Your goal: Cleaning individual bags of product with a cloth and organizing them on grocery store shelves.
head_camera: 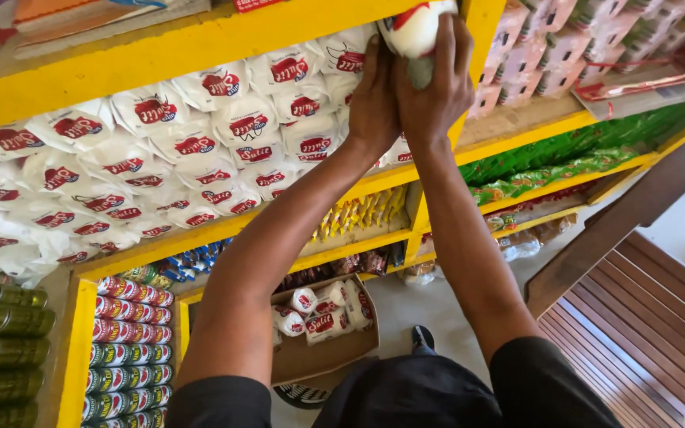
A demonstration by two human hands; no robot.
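Observation:
My right hand (436,89) grips a white packet with a red label (414,28) at the right end of a yellow shelf (160,55), near the top of the view. My left hand (373,99) lies flat beside it, pressing against the stacked white packets (200,150) that fill the shelf. Both arms reach up from the bottom of the view. Down on the floor sits a cardboard box (323,349) with several more of the same white packets (325,311).
Rows of red-and-white tins (124,349) and dark green cans (1,349) fill the lower left shelves. Pink packets (549,47) and green packets (564,154) sit on shelves to the right. A wooden chair (644,317) stands at the lower right. My shoe (423,338) is on the floor.

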